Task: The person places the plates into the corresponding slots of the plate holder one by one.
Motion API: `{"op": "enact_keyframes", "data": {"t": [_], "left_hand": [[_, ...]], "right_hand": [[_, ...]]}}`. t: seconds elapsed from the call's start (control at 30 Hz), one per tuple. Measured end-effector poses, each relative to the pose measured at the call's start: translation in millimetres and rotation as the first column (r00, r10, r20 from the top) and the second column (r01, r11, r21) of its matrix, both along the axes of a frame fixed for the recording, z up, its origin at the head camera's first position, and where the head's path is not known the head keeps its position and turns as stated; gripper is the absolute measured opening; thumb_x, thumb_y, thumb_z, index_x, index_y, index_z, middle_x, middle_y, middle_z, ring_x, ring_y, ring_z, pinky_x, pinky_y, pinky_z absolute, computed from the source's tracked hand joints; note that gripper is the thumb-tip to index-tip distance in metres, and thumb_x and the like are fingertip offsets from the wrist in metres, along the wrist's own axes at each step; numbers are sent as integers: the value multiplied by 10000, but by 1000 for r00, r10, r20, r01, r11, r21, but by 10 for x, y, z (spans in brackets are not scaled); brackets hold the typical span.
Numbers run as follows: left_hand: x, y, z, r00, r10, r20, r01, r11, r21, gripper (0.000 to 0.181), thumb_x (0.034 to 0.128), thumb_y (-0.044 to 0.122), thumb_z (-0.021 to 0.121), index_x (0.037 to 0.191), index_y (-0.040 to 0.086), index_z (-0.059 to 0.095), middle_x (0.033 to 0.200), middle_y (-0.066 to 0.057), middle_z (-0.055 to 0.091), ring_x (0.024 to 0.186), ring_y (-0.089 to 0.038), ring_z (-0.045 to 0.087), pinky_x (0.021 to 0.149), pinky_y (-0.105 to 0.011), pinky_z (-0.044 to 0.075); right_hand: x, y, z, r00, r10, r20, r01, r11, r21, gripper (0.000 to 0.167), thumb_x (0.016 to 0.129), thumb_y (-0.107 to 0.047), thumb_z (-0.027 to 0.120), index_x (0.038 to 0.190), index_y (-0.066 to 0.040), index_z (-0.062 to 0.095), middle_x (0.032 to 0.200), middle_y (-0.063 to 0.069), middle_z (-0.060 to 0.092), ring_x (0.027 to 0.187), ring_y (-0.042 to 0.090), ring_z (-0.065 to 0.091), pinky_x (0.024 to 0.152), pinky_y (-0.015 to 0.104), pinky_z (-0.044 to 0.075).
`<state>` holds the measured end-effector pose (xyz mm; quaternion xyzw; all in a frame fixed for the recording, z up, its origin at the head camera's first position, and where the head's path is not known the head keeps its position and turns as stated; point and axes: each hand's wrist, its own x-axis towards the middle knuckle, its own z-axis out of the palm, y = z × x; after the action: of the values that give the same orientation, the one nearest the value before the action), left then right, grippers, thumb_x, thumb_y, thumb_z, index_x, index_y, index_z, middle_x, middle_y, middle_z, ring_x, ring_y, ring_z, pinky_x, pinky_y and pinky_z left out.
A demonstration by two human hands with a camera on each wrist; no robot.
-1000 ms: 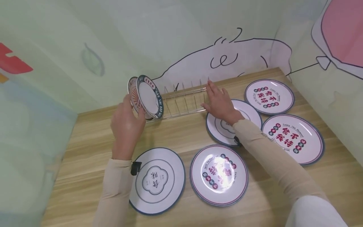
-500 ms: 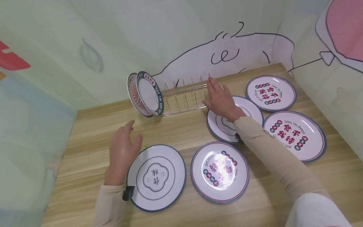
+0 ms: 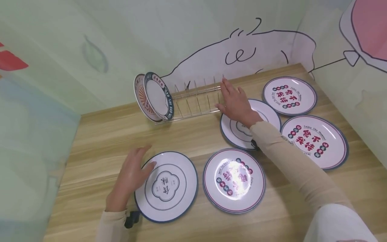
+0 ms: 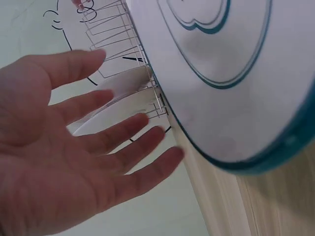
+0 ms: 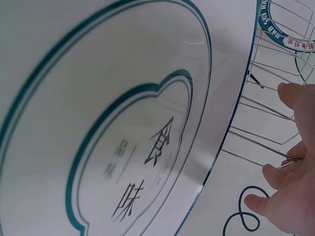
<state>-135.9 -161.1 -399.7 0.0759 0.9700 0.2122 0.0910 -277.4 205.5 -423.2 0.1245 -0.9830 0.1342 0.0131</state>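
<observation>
My left hand [image 3: 130, 174] hovers with spread, relaxed fingers over the left edge of a white plate [image 3: 178, 201] with a blue rim. In the left wrist view that hand holds nothing. A wire plate rack [image 3: 193, 115] lies along the back of the table. Two plates stand upright at its left end: a green-rimmed plate [image 3: 157, 94] and, behind it, an orange-striped plate [image 3: 140, 92]. My right hand [image 3: 237, 104] touches the rack's right end, thumb apart from fairly straight fingers. Beneath that hand and wrist, another blue-rimmed plate [image 3: 231, 132] is partly hidden.
A plate with red lettering [image 3: 234, 203] lies at front centre. Two more such plates, one at the far right [image 3: 290, 95] and one nearer [image 3: 314, 143], lie by the table's right edge. Printed wall sheets [image 3: 121, 50] rise behind the wooden table [image 3: 105, 134].
My left hand has let go of the plates at the rack's left end and come back down and towards me. The right hand has stayed at the rack's right end.
</observation>
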Motion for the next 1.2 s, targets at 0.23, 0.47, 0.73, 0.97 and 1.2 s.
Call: {"op": "enact_keyframes", "data": {"t": [0.23, 0.47, 0.73, 0.97, 1.2], "left_hand": [[57, -82, 79, 983, -12, 181, 17, 999, -27, 606, 971, 200, 626, 1511, 49, 396, 1469, -289, 445, 1319, -496, 476, 1030, -631, 441], [44, -131, 83, 967, 4, 253, 9, 999, -51, 641, 934, 150, 668, 1497, 5, 397, 1350, -316, 535, 1166, -472, 584, 915, -579, 525], [41, -151, 25, 960, -19, 281, 34, 998, -51, 678, 874, 60, 706, 1477, -25, 409, 1367, -331, 548, 1225, -497, 566, 971, -576, 509], [17, -112, -23, 955, -4, 298, 44, 991, -129, 818, 807, 142, 815, 1484, -43, 394, 1444, -326, 484, 1309, -520, 484, 1042, -596, 449], [-48, -69, -78, 951, 9, 308, 39, 988, -148, 941, 736, 189, 887, 1482, -54, 367, 1370, -360, 522, 1213, -517, 554, 943, -569, 529]], "right_hand": [[5, -6, 6, 1000, -1, 3, 1, 1000, 2, 853, 1012, -442, 527, 1587, 11, 89, 1691, 156, 37, 1561, 296, 124, 1229, 575, 177], [12, -13, 22, 1000, -2, 9, 2, 1000, -1, 847, 1014, -435, 527, 1586, 14, 93, 1691, 153, 37, 1563, 293, 119, 1232, 573, 167], [12, -12, 16, 1000, -6, 16, 6, 1000, -2, 846, 1018, -441, 515, 1589, 7, 80, 1692, 150, 20, 1558, 300, 139, 1226, 574, 191], [21, -18, -1, 1000, 3, 20, -3, 1000, 2, 849, 1015, -445, 515, 1588, 8, 84, 1692, 147, 20, 1562, 296, 120, 1225, 568, 199], [8, -5, 19, 1000, 1, 4, -1, 1000, 13, 841, 1018, -446, 512, 1583, 20, 100, 1690, 154, 30, 1561, 296, 124, 1219, 568, 218]]}}
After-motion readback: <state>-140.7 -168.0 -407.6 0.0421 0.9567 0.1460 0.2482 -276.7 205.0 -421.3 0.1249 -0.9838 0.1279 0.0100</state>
